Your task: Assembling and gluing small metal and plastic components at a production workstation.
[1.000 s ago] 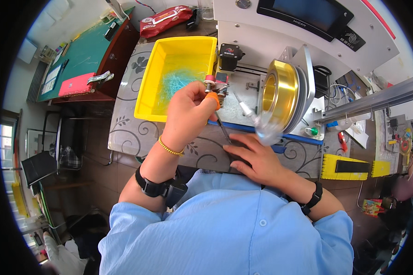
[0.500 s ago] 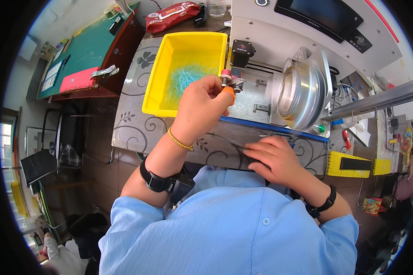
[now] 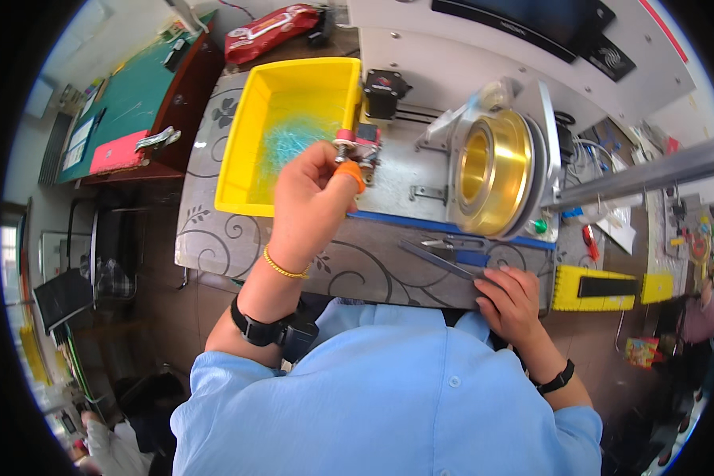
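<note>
At the yellow bin's right edge, my left hand (image 3: pixel 305 208) is closed in a pinch beside a small red and metal guide (image 3: pixel 357 144) on the machine. An orange piece (image 3: pixel 351 172) shows at its fingertips; what they grip is hidden. My right hand (image 3: pixel 512 300) lies at the table's front edge with loosely bent, slightly parted fingers. Grey tweezers (image 3: pixel 436 259) lie with one end by these fingertips. Beyond them is a blue-handled cutting tool (image 3: pixel 470 257). A gold spool (image 3: pixel 496 174) stands upright on the machine.
The yellow bin (image 3: pixel 234 170) holds a tangle of light-blue strands (image 3: pixel 297 143). A black motor block (image 3: pixel 385 91) stands behind the guide. A metal bar (image 3: pixel 650 170) extends right from the machine. Yellow plates (image 3: pixel 593 287) adjoin the table's right side, and a green-topped desk (image 3: pixel 139 87) is at far left.
The spool was blurred by spinning and now looks sharp and gold. My right hand and the tweezers have moved right. The left hand stays by the guide while the whole view shifts.
</note>
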`<state>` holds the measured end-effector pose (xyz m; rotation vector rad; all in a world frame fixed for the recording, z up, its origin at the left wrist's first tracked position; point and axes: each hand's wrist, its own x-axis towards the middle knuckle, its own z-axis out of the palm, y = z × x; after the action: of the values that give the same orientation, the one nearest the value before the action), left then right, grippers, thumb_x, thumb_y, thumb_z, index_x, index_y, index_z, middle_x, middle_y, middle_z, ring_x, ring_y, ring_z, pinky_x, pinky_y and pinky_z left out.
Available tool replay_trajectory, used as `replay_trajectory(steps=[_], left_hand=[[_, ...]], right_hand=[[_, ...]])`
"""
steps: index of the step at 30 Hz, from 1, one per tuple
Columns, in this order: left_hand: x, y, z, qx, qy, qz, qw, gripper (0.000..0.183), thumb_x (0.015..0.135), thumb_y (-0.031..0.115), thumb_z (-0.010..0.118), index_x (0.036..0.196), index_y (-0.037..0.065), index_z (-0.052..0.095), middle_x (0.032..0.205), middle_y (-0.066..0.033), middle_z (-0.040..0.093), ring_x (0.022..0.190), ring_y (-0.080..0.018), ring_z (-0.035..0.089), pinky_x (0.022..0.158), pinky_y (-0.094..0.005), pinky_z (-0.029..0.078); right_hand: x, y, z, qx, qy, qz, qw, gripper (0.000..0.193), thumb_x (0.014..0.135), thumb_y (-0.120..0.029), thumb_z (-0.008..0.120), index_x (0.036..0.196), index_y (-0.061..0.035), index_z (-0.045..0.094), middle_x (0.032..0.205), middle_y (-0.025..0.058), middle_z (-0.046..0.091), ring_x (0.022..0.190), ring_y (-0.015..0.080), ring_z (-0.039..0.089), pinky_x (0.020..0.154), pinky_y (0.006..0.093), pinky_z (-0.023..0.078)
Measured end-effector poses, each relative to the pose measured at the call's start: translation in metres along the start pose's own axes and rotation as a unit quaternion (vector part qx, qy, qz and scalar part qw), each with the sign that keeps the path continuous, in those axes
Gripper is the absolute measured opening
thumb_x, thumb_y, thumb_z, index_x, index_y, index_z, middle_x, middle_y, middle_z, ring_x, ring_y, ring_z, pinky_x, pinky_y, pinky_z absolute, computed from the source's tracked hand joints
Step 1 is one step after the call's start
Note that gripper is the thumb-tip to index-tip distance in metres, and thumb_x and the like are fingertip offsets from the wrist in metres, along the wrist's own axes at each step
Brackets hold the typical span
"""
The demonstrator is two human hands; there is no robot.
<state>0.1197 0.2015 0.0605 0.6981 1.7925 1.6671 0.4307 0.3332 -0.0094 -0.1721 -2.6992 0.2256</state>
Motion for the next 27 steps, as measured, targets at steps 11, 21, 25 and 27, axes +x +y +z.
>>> replay_trajectory(steps=[11,21,25,27], left_hand=[[-0.002,-0.009,0.003,0.028,0.02,0.026,0.999,0.004,0.079,0.001,0.048,0.079,0.004,0.049,0.071,-0.0049,0.059,0.054,-0.007,0.051,0.051,-0.0204,0.042],[0.0,-0.018,0.002,0.039,0.028,0.032,0.998,0.005,0.078,0.001,0.047,0.08,0.004,0.049,0.071,-0.0043,0.058,0.054,-0.0057,0.048,0.05,-0.0195,0.04],[-0.001,-0.017,0.004,0.03,0.031,0.036,0.998,0.006,0.077,0.0,0.047,0.08,0.004,0.049,0.072,-0.0043,0.057,0.054,-0.0056,0.048,0.05,-0.0194,0.04],[-0.001,-0.018,0.004,0.025,0.028,0.043,0.998,0.007,0.077,0.0,0.046,0.08,0.004,0.05,0.072,-0.0045,0.057,0.055,-0.0058,0.048,0.051,-0.0194,0.04]], right_hand=[[-0.009,0.005,0.006,0.074,0.07,0.035,0.994,0.021,0.076,-0.029,0.072,0.087,-0.013,0.062,0.099,0.004,0.061,0.101,0.0263,0.055,0.081,0.0395,0.041],[-0.008,0.004,0.005,0.07,0.06,0.053,0.994,0.023,0.076,-0.03,0.071,0.088,-0.012,0.064,0.099,0.0043,0.061,0.101,0.0261,0.055,0.082,0.0406,0.041],[-0.007,0.003,0.005,0.063,0.058,0.056,0.995,0.024,0.075,-0.03,0.071,0.087,-0.0112,0.064,0.098,0.0047,0.062,0.1,0.0262,0.056,0.082,0.0409,0.041],[-0.006,0.003,0.005,0.063,0.058,0.057,0.995,0.023,0.075,-0.03,0.071,0.087,-0.0111,0.064,0.098,0.0048,0.062,0.1,0.0263,0.056,0.082,0.0409,0.041]])
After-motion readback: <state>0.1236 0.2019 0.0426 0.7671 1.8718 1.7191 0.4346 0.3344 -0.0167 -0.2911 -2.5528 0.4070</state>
